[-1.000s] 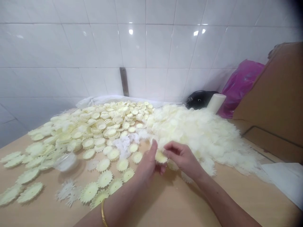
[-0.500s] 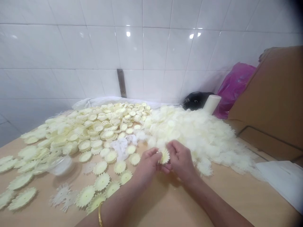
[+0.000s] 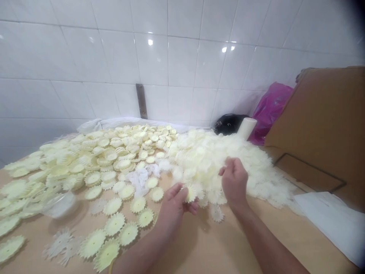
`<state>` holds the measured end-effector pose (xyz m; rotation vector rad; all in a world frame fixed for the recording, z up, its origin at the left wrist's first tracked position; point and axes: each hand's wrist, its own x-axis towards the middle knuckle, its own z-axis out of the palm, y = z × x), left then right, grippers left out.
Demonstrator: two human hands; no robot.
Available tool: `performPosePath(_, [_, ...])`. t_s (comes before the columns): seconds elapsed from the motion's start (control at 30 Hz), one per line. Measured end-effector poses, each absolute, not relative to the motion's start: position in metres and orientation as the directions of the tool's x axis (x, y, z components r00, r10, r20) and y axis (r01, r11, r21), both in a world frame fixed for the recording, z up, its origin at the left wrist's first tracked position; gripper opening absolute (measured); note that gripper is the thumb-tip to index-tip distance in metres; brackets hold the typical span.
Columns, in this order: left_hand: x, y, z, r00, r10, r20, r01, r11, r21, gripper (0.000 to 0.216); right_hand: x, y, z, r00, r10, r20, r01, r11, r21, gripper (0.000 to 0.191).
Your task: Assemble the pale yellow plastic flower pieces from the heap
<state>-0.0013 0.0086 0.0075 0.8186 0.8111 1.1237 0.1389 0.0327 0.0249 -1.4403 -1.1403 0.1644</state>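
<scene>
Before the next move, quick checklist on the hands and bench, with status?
1. Left hand has the toothed disc: ok, held at the fingers.
2. Right hand off that disc: ok, apart from it, raised with fingers curled in front of the white pile.
3. Right hand's fingertips free of any piece: cannot tell, the curled fingers hide it.
4. Clear bowl away from both hands: ok, well off to the left.
5. Left forearm well away from the loose yellow discs: not ok, several lie right beside it; contact cannot be told.
</scene>
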Motion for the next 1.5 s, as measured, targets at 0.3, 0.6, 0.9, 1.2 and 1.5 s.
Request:
performPosePath(0.3, [-0.006, 0.020, -0.003, 0.267, 0.936, -0.230, -0.350, 0.316, 0.882, 0.024, 0.146, 0.047, 0.011, 0.117, 0.601, 0.791, 0.833, 0.374, -0.408, 0.022])
performPosePath(0.6, [-0.011, 0.022, -0.002, 0.163, 0.977, -0.140, -0.302, 0.184, 0.935, 0.033, 0.123, 0.016, 0.030, -0.124, 0.821, 0.558, 0.420, 0.553, -0.720, 0.016])
performPosePath(0.9, [-0.015, 0.020, 0.003, 0.145, 0.972, -0.184, -0.216, 0.213, 0.953, 0.039, 0.119, 0.013, 0.030, -0.317, 0.902, 0.293, 0.279, 0.384, -0.880, 0.010])
performPosePath(1.2, [-0.013, 0.020, 0.010, 0.318, 0.939, -0.133, -0.351, 0.247, 0.903, 0.032, 0.123, 0.022, 0.026, -0.261, 0.940, 0.220, 0.076, 0.247, -0.966, 0.020])
performPosePath(1.5, [-0.012, 0.016, 0.003, 0.392, 0.913, -0.117, -0.177, 0.199, 0.964, 0.022, 0.119, 0.020, 0.023, -0.119, 0.931, 0.345, 0.282, 0.365, -0.887, 0.018])
